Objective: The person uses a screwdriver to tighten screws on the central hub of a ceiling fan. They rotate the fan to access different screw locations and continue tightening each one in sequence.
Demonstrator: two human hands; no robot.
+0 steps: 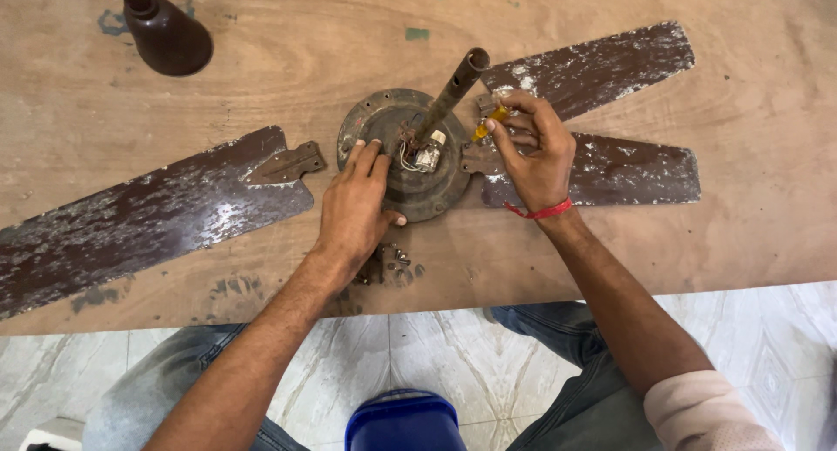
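Overhead, from the head camera, the left hand (356, 208) lies flat and open on the rusty fan motor housing (397, 133) at the board's middle. Just right of it, the right hand (536, 150) pinches what looks like a yellow-handled screwdriver (490, 120) against the blade bracket.

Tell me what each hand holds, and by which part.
The right hand pinches a yellow-handled screwdriver by its handle. The left hand holds nothing; it rests flat on the fan motor housing, fingers on its top.
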